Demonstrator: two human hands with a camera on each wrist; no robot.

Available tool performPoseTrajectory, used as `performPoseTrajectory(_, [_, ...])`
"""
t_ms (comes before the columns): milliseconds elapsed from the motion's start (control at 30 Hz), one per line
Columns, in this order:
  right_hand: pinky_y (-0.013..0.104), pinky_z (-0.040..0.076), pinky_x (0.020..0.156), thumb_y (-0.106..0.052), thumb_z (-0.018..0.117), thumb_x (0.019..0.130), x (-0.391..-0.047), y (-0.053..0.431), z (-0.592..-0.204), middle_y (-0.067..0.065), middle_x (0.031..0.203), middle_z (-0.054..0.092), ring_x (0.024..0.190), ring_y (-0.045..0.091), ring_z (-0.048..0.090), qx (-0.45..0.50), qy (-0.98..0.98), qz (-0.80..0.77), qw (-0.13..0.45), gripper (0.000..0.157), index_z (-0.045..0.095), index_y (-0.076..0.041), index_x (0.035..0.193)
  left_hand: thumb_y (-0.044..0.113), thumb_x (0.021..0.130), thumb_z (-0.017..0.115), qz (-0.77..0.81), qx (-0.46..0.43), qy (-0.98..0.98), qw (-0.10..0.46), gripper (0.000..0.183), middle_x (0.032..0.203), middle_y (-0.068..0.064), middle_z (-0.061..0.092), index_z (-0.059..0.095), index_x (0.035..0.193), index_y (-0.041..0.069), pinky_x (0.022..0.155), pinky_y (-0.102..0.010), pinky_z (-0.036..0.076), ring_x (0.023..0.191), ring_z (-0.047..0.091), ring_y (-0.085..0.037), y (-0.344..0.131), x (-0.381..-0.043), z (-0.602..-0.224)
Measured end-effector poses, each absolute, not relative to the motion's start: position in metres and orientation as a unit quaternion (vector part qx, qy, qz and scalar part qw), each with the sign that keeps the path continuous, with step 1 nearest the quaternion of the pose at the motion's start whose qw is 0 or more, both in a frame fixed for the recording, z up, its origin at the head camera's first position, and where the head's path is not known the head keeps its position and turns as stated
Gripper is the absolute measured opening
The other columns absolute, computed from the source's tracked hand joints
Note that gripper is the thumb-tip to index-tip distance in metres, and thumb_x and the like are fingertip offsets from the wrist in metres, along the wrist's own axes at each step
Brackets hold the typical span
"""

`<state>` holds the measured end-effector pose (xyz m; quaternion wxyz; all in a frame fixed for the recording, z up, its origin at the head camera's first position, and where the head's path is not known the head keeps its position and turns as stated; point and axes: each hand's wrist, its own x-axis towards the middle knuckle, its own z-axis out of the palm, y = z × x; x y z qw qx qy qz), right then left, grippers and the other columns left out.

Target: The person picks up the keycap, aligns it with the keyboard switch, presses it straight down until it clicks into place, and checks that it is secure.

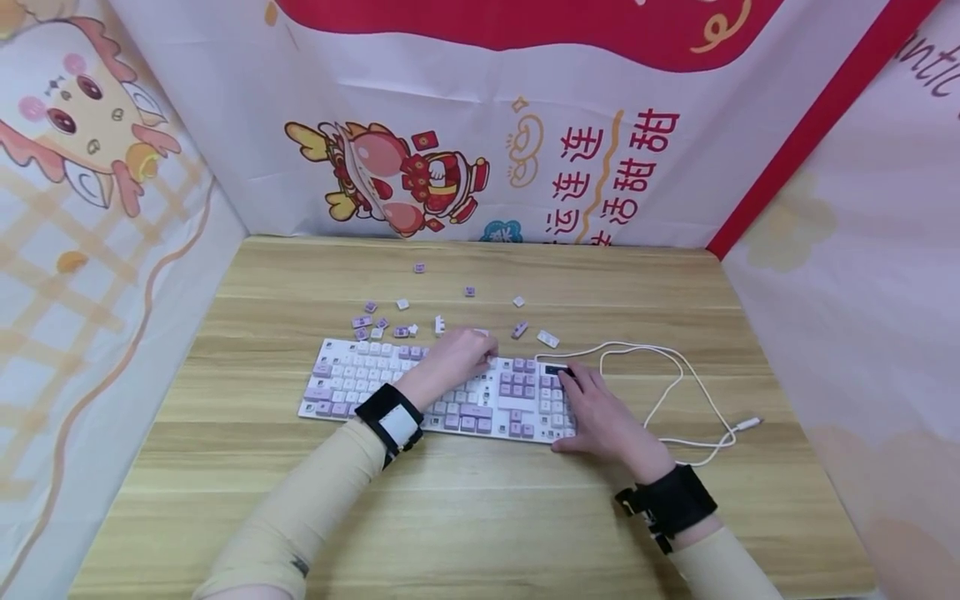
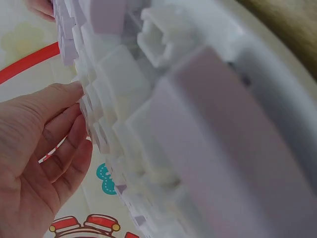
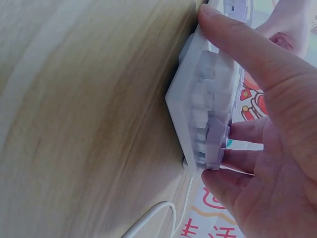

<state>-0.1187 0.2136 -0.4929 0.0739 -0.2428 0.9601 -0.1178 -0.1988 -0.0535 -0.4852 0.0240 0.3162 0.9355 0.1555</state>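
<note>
- As the wide-spread right hand (image 1: 603, 421) grips the mechanical keyboard (image 1: 517, 405), the left hand (image 1: 456, 358) touches far keycaps (image 2: 99, 135).
- Whether its fingers (image 2: 74, 138) pinch any, I cannot tell.

Even light; left-wrist foreground blur
</note>
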Motion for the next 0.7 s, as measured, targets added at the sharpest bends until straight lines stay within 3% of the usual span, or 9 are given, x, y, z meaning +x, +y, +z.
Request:
performPoseTrajectory(167, [0.053, 0.041, 0.115, -0.052, 0.091, 0.061, -0.119, 0.213, -0.492, 0.028, 0.157, 0.032, 0.143, 0.043, 0.034, -0.233, 0.962, -0.119, 0.081, 0.12, 0.034, 0.006, 0.15, 0.015, 0.088, 0.075, 0.183, 0.306, 0.933, 0.043, 0.018, 0.102, -0.002, 0.076, 0.073, 0.107, 0.014, 0.083, -0.027, 0.059, 0.091, 0.071, -0.014, -0.058, -0.201, -0.481])
performPoseTrajectory(500, [0.053, 0.04, 0.115, -0.052, 0.091, 0.061, -0.119, 0.211, -0.492, 0.029, 0.156, 0.033, 0.143, 0.043, 0.034, -0.233, 0.963, -0.111, 0.079, 0.12, 0.034, 0.006, 0.15, 0.015, 0.092, 0.071, 0.193, 0.254, 0.946, 0.058, 0.02, 0.107, -0.004, 0.075, 0.072, 0.112, 0.013, 0.085, -0.035, 0.059, 0.095, 0.071, -0.02, -0.088, -0.215, -0.461])
performPoseTrajectory(700, [0.053, 0.041, 0.115, -0.051, 0.092, 0.06, -0.118, 0.211, -0.493, 0.03, 0.155, 0.033, 0.142, 0.044, 0.035, -0.234, 0.963, -0.107, 0.077, 0.12, 0.035, 0.007, 0.149, 0.011, 0.092, 0.07, 0.163, 0.218, 0.961, 0.054, 0.023, 0.113, -0.006, 0.074, 0.07, 0.115, 0.012, 0.093, -0.039, 0.057, 0.105, 0.069, -0.024, -0.118, -0.225, -0.455])
